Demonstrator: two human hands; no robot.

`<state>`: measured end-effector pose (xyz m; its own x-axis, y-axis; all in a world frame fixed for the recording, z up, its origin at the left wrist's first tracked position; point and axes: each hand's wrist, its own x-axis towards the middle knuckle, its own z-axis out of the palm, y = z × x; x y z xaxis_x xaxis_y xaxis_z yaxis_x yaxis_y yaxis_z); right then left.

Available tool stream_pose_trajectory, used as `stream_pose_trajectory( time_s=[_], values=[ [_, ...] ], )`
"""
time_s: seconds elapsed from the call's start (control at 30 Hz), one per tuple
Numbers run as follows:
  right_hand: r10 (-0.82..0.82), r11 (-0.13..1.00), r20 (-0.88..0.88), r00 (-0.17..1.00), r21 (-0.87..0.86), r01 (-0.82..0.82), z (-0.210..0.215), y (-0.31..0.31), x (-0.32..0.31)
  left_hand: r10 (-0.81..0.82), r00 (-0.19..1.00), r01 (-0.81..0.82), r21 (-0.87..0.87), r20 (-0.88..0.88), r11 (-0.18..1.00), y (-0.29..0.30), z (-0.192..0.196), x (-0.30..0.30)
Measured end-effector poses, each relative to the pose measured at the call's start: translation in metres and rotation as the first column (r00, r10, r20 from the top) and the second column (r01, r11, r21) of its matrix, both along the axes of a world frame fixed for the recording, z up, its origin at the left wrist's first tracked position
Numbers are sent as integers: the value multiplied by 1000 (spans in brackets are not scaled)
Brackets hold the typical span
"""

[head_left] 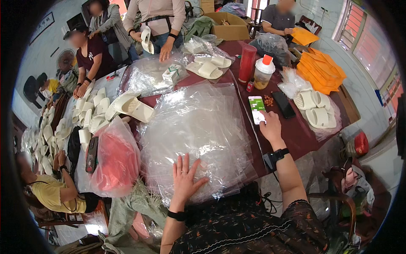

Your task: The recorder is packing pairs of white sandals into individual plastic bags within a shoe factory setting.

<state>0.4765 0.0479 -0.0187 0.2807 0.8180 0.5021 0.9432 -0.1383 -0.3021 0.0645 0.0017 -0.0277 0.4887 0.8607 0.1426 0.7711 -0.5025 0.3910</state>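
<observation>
My left hand (186, 178) lies flat with fingers spread on a wide stack of clear plastic bags (198, 122) in the middle of the table. To the right, a phone (256, 105) with a lit screen rests on the dark red tablecloth. My right hand (270, 127) touches the lower part of that screen with a finger and grips nothing; its other fingers are partly hidden. A second, dark phone (283, 105) lies just right of it, beside some small brown round pieces (268, 100).
Cream slippers (318, 111) sit on plastic at the right, with more slippers (129, 106) left of the bags. A red flask (247, 63) and a lidded jug (264, 72) stand beyond the phones. Orange bags (320, 70) lie at far right. Several people work around the table.
</observation>
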Motion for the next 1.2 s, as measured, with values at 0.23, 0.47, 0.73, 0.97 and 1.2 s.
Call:
stream_pose_trajectory(
  time_s=[0.23, 0.47, 0.73, 0.97, 1.2],
  values=[
    [13, 999, 23, 1000, -42, -12, -5, 6, 4, 0, 1000, 0, 15, 5, 1000, 0, -1, 0],
    [27, 996, 31, 999, -88, -24, -6, 12, -1, -6, 1000, 6, 16, 9, 1000, 1, -1, 0],
    [48, 992, -1, 999, -120, -47, -10, 16, -1, -10, 1000, 10, 18, -3, 1000, 1, -4, -1],
    [-32, 998, -19, 999, -51, 31, -3, 8, 1, -7, 1000, 7, 16, -1, 1000, 1, -4, -1],
    [-13, 998, 25, 1000, -61, 14, -9, 7, 5, -8, 1000, 8, 23, -4, 1000, 1, -3, 0]
  ],
)
